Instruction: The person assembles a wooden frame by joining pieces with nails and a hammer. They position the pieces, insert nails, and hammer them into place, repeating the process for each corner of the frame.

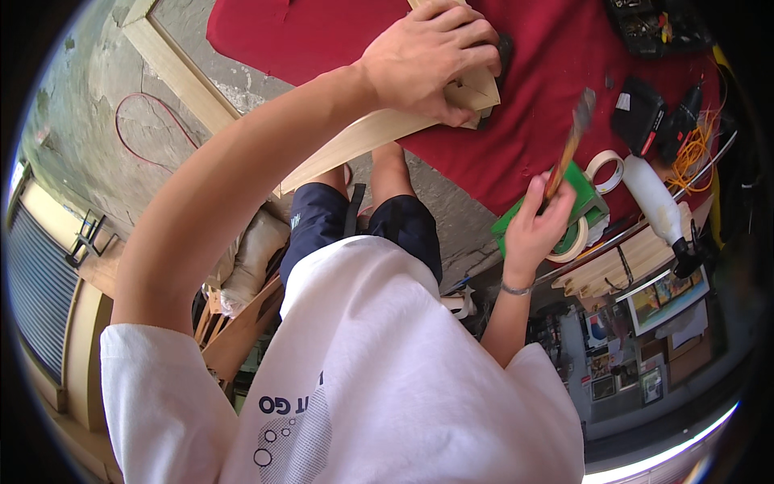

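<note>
My left hand (pixel 433 60) is closed over the corner of a pale wooden frame (pixel 355 145), its fingers bent round the wood. The joint (pixel 481 90) shows just past my fingertips, above a red cloth (pixel 516 153) spread on the table. A dark block-like thing (pixel 505 52) sits against that corner, partly covered by my hand. To the right, my right hand (pixel 542 214) grips a slim tool with an orange-brown wooden handle (pixel 571 149) and a grey end. The tool points up and away from me; motion blur hides its exact kind.
Near my right hand are a green box-like object (pixel 592 208), a tape roll (pixel 605 171), a white spray bottle (pixel 651 194) and wooden strips (pixel 609 262). Farther right lie a black drill (pixel 684 117) and orange cord (pixel 698 149). Another wooden frame (pixel 181 68) stands at left.
</note>
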A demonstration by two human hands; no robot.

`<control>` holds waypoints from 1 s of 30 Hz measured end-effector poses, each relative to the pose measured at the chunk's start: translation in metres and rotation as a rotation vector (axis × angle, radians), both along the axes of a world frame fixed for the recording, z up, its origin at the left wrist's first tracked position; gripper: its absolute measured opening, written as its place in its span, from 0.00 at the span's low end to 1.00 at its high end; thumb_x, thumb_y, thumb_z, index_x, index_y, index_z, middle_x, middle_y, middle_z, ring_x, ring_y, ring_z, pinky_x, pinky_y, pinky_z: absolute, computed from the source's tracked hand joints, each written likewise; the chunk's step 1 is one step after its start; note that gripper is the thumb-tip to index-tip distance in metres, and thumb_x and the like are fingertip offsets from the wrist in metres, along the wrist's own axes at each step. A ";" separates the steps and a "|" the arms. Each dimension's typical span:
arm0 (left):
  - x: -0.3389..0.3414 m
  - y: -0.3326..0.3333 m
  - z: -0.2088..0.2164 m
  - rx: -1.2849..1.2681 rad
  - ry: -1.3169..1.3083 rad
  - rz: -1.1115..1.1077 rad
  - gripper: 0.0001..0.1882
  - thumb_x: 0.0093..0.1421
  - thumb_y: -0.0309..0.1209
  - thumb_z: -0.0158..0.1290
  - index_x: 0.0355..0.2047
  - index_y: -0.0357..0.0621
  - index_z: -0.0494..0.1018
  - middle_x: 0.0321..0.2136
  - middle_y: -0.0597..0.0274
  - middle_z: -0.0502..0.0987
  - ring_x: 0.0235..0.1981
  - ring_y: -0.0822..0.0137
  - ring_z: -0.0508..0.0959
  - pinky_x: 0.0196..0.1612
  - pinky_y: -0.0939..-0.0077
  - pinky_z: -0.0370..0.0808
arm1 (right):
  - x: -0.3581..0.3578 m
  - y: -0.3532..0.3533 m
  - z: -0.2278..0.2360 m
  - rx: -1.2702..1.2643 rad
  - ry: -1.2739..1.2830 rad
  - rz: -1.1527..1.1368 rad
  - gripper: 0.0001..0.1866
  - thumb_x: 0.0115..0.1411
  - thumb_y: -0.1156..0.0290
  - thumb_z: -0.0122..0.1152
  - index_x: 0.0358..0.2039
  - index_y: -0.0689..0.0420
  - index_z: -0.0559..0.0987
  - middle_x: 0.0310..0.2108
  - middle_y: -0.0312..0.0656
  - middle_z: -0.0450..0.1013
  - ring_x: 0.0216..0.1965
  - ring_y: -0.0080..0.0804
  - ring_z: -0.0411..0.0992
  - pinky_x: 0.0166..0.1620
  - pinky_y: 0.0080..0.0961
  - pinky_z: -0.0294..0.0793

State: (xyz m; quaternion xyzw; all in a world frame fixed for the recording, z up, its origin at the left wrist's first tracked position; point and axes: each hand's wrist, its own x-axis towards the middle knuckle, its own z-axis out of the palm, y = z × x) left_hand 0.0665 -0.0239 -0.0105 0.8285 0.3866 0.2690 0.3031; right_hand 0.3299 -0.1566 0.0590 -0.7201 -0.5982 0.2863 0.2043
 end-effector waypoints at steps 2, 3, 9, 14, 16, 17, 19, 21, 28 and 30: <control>-0.001 -0.002 -0.002 0.024 0.058 0.000 0.32 0.43 0.55 0.69 0.45 0.53 0.75 0.48 0.60 0.73 0.56 0.55 0.71 0.61 0.59 0.66 | 0.014 -0.021 0.007 -0.044 -0.019 0.149 0.16 0.76 0.62 0.56 0.50 0.65 0.74 0.31 0.43 0.77 0.30 0.38 0.78 0.35 0.35 0.78; -0.001 -0.002 -0.003 0.024 0.077 -0.006 0.33 0.43 0.56 0.69 0.46 0.53 0.75 0.49 0.59 0.73 0.58 0.55 0.70 0.61 0.59 0.66 | 0.015 -0.023 0.010 -0.014 -0.046 0.217 0.17 0.76 0.62 0.57 0.50 0.66 0.75 0.31 0.44 0.78 0.30 0.40 0.79 0.34 0.35 0.77; 0.000 -0.008 -0.004 -0.020 0.120 0.041 0.34 0.39 0.49 0.72 0.49 0.62 0.76 0.53 0.70 0.73 0.61 0.59 0.70 0.67 0.57 0.64 | -0.002 -0.003 0.019 -0.001 -0.146 0.366 0.15 0.70 0.65 0.65 0.45 0.67 0.79 0.33 0.51 0.80 0.29 0.51 0.80 0.32 0.39 0.78; -0.002 -0.008 -0.009 0.019 0.116 0.042 0.34 0.39 0.50 0.72 0.49 0.62 0.76 0.53 0.70 0.73 0.61 0.59 0.70 0.68 0.57 0.64 | -0.005 0.012 0.032 0.316 -0.100 0.469 0.18 0.75 0.63 0.59 0.47 0.71 0.79 0.30 0.52 0.80 0.27 0.48 0.79 0.31 0.35 0.77; -0.002 -0.008 -0.008 0.024 0.112 0.041 0.33 0.41 0.51 0.72 0.48 0.59 0.77 0.52 0.69 0.74 0.61 0.60 0.70 0.68 0.57 0.64 | 0.010 0.000 0.027 0.343 0.025 0.451 0.18 0.75 0.64 0.57 0.47 0.71 0.79 0.32 0.53 0.80 0.28 0.48 0.80 0.31 0.34 0.77; -0.002 -0.007 -0.007 0.032 0.101 0.036 0.33 0.42 0.53 0.71 0.47 0.57 0.77 0.52 0.67 0.74 0.61 0.60 0.70 0.68 0.57 0.64 | 0.011 -0.003 0.018 0.331 0.085 0.433 0.15 0.75 0.66 0.58 0.46 0.69 0.79 0.34 0.53 0.80 0.29 0.49 0.80 0.33 0.36 0.77; -0.001 -0.007 -0.006 0.026 0.098 0.028 0.33 0.42 0.53 0.71 0.47 0.56 0.77 0.52 0.67 0.74 0.61 0.60 0.70 0.68 0.57 0.63 | 0.005 0.000 0.013 0.117 -0.115 0.462 0.14 0.75 0.66 0.58 0.46 0.67 0.79 0.37 0.53 0.80 0.30 0.49 0.80 0.34 0.37 0.77; 0.001 -0.007 -0.006 -0.001 0.114 0.021 0.34 0.41 0.51 0.72 0.49 0.61 0.76 0.52 0.70 0.73 0.61 0.60 0.70 0.69 0.56 0.63 | 0.001 0.006 0.006 -0.003 -0.210 0.469 0.13 0.70 0.65 0.65 0.46 0.63 0.78 0.31 0.51 0.78 0.28 0.53 0.79 0.29 0.42 0.75; -0.001 -0.008 -0.012 0.028 0.099 0.035 0.33 0.42 0.52 0.72 0.48 0.60 0.76 0.52 0.70 0.74 0.62 0.59 0.71 0.69 0.54 0.63 | -0.008 0.012 0.040 0.339 -0.174 0.406 0.20 0.75 0.60 0.58 0.42 0.69 0.79 0.31 0.48 0.80 0.30 0.43 0.79 0.35 0.34 0.78; -0.003 -0.009 -0.011 0.012 0.102 0.036 0.33 0.42 0.52 0.72 0.48 0.60 0.76 0.52 0.70 0.74 0.61 0.59 0.71 0.69 0.55 0.63 | 0.000 0.007 0.050 0.183 -0.073 0.419 0.19 0.75 0.62 0.58 0.41 0.70 0.79 0.32 0.47 0.80 0.31 0.37 0.80 0.35 0.34 0.79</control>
